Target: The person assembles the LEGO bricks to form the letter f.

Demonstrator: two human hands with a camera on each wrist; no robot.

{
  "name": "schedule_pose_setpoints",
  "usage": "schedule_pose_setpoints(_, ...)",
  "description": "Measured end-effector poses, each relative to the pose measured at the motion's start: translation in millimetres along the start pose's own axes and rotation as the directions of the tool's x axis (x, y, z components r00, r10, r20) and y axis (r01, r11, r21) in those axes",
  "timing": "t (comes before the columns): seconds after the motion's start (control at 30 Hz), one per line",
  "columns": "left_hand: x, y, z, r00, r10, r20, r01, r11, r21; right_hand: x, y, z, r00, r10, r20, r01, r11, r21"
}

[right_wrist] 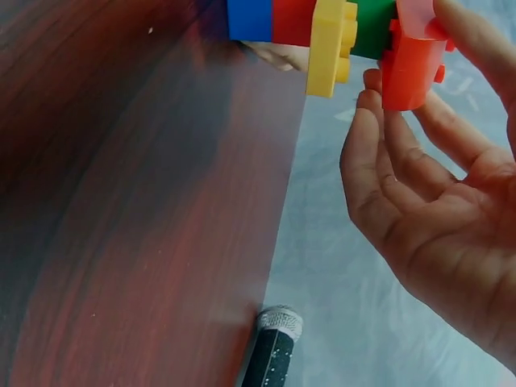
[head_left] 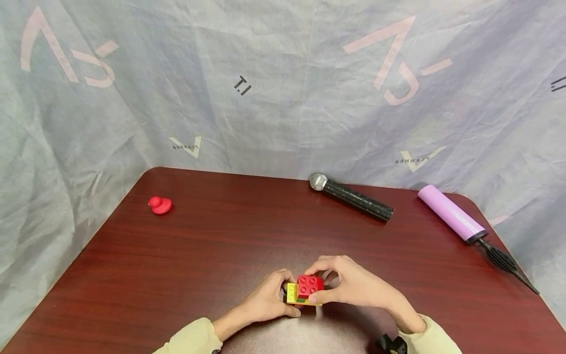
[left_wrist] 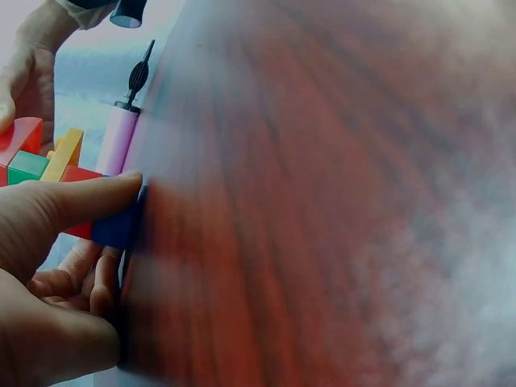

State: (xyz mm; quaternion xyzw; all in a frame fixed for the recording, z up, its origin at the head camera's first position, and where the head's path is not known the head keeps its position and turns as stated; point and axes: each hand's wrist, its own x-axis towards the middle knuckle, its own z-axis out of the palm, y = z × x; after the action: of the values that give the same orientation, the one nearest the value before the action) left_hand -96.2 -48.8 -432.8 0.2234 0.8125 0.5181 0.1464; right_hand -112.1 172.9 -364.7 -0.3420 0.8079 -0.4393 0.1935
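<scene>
A stack of toy building blocks stands near the table's front, between both hands. In the right wrist view it runs from a blue block (right_wrist: 250,20) through a red block (right_wrist: 292,20), a wider yellow block (right_wrist: 325,52) and a green block (right_wrist: 373,28) to a red top block (right_wrist: 407,68) with curved sides. My left hand (head_left: 265,299) grips the lower blocks, its thumb across the red and blue ones. With thumb and fingertips, my right hand (head_left: 360,285) pinches the red top block, whose studs face up in the head view.
On the dark red wooden table (head_left: 212,236) lie a red rubber duck (head_left: 161,205) at the far left, a black microphone (head_left: 353,198) at the back and a purple hand pump (head_left: 453,214) on the right. A grey printed cloth (head_left: 274,123) hangs behind.
</scene>
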Motion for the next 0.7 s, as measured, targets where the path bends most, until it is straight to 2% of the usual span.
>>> schedule_pose_setpoints(0.13,-0.3,-0.7,-1.0,1.0,-0.011,0.005,0.011,1.0,-0.011,2,4,-1.7,1.0,0.002,-0.019,-0.002,1.0,-0.004)
schedule_pose_setpoints(0.23,-0.6,-0.4,-0.8,0.999,-0.034,0.019,0.036,0.995,-0.091,3,7,-3.4,0.999,0.007,-0.035,-0.007,1.0,-0.01)
schedule_pose_setpoints(0.4,-0.8,2.1,-1.4,0.995,-0.078,0.062,0.091,0.965,-0.247,4,9,-8.6,0.998,0.027,-0.064,-0.028,0.999,-0.018)
schedule_pose_setpoints(0.57,-0.9,4.9,-2.9,0.994,-0.083,0.071,0.101,0.951,-0.293,5,10,-14.4,0.996,0.063,-0.067,-0.063,0.998,0.011)
schedule_pose_setpoints(0.7,-1.0,8.0,-3.7,0.991,-0.106,0.081,0.128,0.932,-0.34,7,11,-18.9,0.995,0.063,-0.084,-0.062,0.998,0.012)
